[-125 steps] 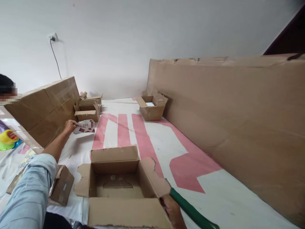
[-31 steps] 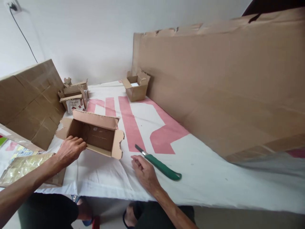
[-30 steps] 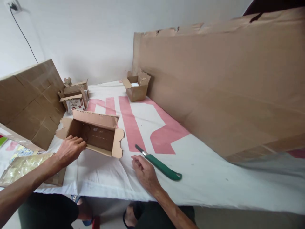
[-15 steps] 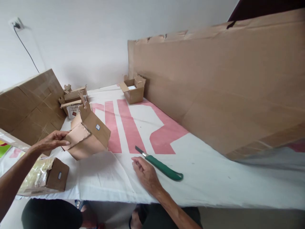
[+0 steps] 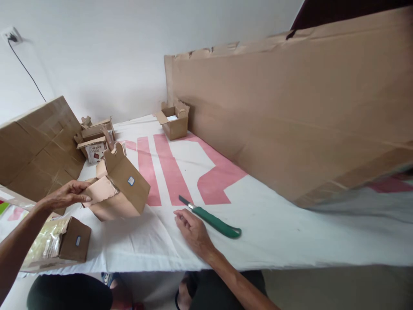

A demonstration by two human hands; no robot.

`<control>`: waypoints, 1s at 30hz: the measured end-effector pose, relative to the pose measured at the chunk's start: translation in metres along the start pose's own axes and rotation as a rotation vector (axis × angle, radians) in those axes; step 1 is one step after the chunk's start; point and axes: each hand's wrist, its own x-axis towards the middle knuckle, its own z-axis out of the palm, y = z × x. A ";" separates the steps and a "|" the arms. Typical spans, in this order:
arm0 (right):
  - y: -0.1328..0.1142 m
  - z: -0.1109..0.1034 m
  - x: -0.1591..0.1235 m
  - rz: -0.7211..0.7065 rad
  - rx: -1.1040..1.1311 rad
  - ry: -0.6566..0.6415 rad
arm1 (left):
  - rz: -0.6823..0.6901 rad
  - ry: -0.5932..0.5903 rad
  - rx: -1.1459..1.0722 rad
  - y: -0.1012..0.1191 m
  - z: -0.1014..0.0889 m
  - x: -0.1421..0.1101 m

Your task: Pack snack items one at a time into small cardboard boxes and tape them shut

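Though beside the knife (image 5: 216, 222), right hand (image 5: 193, 230) loosely curled.

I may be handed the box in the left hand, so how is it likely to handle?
The box is probably light, as the left hand alone grips it at a flap. Its panels look flat, so likely fairly stiff, though the flap's ragged edge suggests it might bend or tear.

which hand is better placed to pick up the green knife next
Probably the right hand: it lies close beside the green knife and seems to hold nothing, while the left hand is farther off, gripping the tilted cardboard box.
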 end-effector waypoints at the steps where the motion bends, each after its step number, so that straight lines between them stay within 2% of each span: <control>1: -0.006 -0.001 0.003 -0.008 0.024 0.011 | -0.006 -0.016 0.004 -0.001 0.003 0.000; 5: -0.052 -0.002 0.026 -0.129 0.122 0.025 | -0.042 -0.054 0.017 -0.007 0.011 0.001; 9: -0.102 0.003 0.051 -0.235 0.238 -0.096 | -0.049 -0.080 0.039 -0.006 0.020 -0.001; 12: -0.121 0.011 0.063 -0.203 0.347 -0.180 | -0.066 -0.102 0.073 0.001 0.029 -0.003; 15: -0.126 0.017 0.067 -0.157 0.409 -0.205 | -0.065 -0.116 0.094 0.007 0.039 -0.008; 19: -0.121 0.015 0.061 -0.125 0.359 -0.168 | -0.039 -0.114 0.137 0.010 0.046 -0.013; 22: -0.102 0.011 0.049 -0.141 0.218 -0.125 | 0.018 -0.015 0.362 0.005 0.039 -0.011; 26: -0.053 0.012 0.022 -0.125 0.014 -0.162 | 0.002 0.234 0.733 -0.014 0.009 0.004; 30: -0.015 0.020 0.000 -0.103 -0.098 -0.186 | -0.073 0.395 0.864 -0.037 -0.037 0.037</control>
